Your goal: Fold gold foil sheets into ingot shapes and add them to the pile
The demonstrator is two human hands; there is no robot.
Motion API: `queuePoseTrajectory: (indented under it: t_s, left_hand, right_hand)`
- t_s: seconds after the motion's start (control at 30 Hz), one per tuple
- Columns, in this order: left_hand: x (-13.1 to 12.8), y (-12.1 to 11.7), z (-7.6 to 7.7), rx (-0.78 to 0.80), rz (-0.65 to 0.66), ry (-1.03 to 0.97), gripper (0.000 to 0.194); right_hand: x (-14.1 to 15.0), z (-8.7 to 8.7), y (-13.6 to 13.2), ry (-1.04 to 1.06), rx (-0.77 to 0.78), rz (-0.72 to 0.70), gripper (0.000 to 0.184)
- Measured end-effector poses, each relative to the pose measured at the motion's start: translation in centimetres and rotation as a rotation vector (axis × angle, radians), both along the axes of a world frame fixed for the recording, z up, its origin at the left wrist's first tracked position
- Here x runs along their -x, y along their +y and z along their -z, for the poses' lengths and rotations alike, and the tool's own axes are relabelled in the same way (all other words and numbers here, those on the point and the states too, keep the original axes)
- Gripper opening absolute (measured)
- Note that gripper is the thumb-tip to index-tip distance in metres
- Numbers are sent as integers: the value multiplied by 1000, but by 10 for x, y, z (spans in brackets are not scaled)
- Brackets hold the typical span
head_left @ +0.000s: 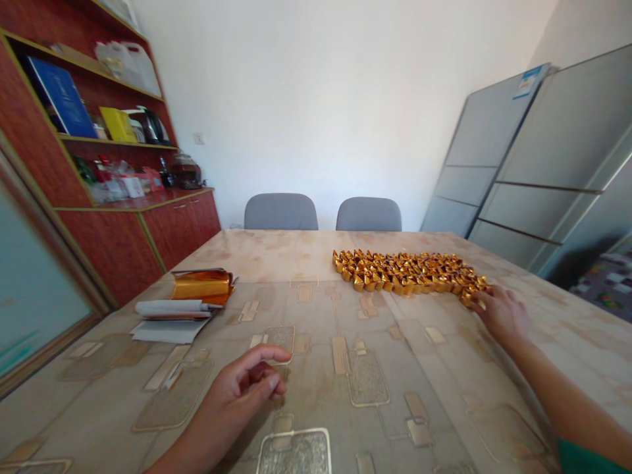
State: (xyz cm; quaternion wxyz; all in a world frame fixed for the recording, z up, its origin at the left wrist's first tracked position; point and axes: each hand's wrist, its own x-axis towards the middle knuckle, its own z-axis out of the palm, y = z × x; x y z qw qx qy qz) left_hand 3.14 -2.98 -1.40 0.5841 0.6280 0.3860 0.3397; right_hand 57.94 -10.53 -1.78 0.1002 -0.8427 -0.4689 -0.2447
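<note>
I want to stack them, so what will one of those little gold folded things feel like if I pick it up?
The gold folded ingots look like shiny folded paper or foil, so each is probably very light and might crush if squeezed. Their chunky, angular shape suggests they would tip rather than roll. Pushed by the right hand, they might slide easily on the glossy-looking tabletop.

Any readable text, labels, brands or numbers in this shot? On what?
None readable. The blue-and-white sticker on the grey panel is too small and blurred to read; the blue book and yellow box show no legible print.
</note>
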Motion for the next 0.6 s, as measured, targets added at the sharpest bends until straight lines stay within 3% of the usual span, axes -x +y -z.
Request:
queuePoseTrajectory:
  t_s: [0.6]
  left_hand:
    - [0, 0, 4, 5, -5, 22, 30]
  right_hand:
    - [6, -3, 9, -8, -5, 18, 24]
